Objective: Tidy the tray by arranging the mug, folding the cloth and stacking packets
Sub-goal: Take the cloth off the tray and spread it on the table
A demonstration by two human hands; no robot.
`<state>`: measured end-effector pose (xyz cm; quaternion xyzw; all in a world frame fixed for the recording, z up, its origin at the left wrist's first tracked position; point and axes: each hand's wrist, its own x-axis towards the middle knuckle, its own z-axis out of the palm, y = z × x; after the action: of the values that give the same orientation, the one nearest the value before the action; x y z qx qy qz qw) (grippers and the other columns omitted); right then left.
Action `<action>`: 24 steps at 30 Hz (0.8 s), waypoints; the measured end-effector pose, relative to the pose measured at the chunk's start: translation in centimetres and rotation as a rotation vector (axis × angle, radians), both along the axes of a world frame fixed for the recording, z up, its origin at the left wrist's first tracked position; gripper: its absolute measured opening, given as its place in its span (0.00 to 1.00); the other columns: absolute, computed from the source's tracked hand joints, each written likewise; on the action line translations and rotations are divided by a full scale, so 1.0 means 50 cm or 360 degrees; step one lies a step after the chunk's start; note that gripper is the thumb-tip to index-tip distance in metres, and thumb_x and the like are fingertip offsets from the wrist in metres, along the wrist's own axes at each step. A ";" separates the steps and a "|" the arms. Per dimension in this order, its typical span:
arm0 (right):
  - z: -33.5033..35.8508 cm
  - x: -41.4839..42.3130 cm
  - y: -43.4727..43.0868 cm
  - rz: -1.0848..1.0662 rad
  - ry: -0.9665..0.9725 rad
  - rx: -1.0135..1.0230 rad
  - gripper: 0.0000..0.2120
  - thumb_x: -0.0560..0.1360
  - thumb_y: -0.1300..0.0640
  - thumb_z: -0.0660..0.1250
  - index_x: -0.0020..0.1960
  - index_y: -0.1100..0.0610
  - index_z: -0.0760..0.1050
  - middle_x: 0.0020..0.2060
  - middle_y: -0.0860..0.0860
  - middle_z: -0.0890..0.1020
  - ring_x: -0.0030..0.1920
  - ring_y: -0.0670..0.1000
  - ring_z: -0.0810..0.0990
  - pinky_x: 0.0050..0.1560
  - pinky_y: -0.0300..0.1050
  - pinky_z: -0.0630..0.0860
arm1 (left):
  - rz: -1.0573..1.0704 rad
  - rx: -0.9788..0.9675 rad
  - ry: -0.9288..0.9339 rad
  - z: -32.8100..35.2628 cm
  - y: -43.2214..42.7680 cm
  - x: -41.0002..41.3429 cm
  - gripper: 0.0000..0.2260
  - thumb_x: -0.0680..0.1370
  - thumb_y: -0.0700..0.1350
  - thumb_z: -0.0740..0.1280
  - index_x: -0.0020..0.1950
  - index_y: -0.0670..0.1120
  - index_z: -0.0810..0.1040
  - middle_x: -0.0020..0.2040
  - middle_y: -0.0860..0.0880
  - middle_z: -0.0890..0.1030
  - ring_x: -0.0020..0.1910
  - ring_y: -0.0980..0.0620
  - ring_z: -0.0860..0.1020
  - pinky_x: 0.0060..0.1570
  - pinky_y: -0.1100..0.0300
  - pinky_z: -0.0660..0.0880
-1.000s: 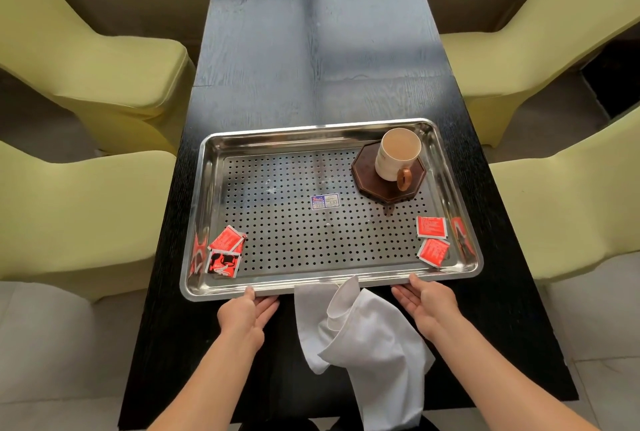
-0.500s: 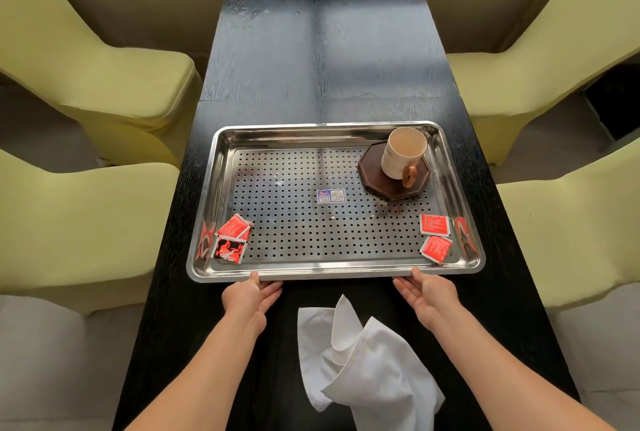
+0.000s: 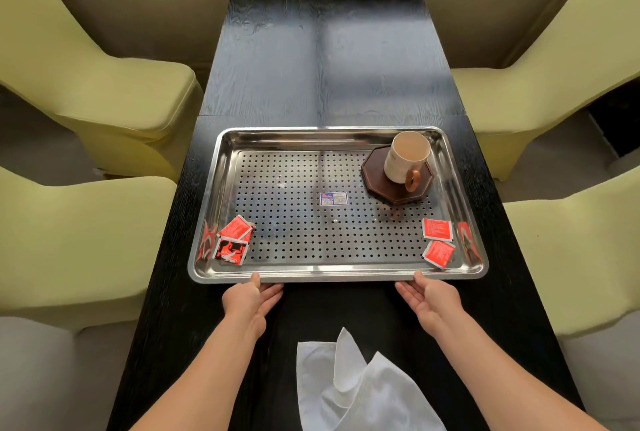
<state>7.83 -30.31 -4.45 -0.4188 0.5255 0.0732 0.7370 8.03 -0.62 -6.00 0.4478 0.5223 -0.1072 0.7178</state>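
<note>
A perforated steel tray (image 3: 332, 273) lies on the black table (image 3: 329, 67). A cream mug (image 3: 405, 157) with an orange handle stands on a dark octagonal coaster (image 3: 381, 185) in the tray's far right corner. Two red packets (image 3: 233, 238) overlap at the near left corner, and two more (image 3: 437, 240) lie apart at the near right. My left hand (image 3: 249, 302) and my right hand (image 3: 433, 302) hold the tray's near rim, thumbs on top. A crumpled white cloth (image 3: 363, 392) lies on the table between my forearms, apart from the tray.
Yellow-green chairs flank the table, two on the left (image 3: 86, 240) and two on the right (image 3: 571, 240). A small blue-and-white sticker (image 3: 333, 198) sits at the tray's middle. The table stretches away bare beyond the tray.
The tray has slid away from me along the table with both hands on its near rim. It covered the cloth's edge before; now a gap separates them.
</note>
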 end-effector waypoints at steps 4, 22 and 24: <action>-0.004 0.018 -0.005 0.0003 -0.0006 -0.0005 0.12 0.81 0.66 0.63 0.63 0.66 0.73 0.54 0.65 0.82 0.50 0.62 0.84 0.40 0.51 0.81 | -0.0002 -0.0025 -0.0008 -0.002 -0.001 0.016 0.14 0.85 0.41 0.60 0.69 0.36 0.71 0.54 0.36 0.82 0.46 0.39 0.83 0.49 0.46 0.79; 0.028 -0.085 0.022 0.1297 0.0001 -0.0682 0.08 0.80 0.49 0.66 0.54 0.52 0.78 0.50 0.52 0.86 0.48 0.51 0.85 0.50 0.49 0.84 | -0.0952 0.0349 0.0039 -0.003 -0.026 -0.125 0.15 0.80 0.48 0.68 0.66 0.46 0.76 0.56 0.46 0.82 0.51 0.50 0.81 0.45 0.56 0.81; 0.036 -0.128 0.035 0.1784 -0.0132 -0.0904 0.07 0.77 0.44 0.68 0.52 0.45 0.81 0.47 0.44 0.86 0.47 0.43 0.84 0.51 0.45 0.83 | -0.1298 0.0452 0.0034 -0.005 -0.039 -0.163 0.19 0.78 0.47 0.72 0.68 0.47 0.76 0.56 0.48 0.81 0.53 0.50 0.81 0.46 0.57 0.80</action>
<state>1.45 -28.56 -2.65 -0.8125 0.1960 0.2897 0.4664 -0.11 -2.56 -6.26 0.7108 0.3196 -0.3138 0.5424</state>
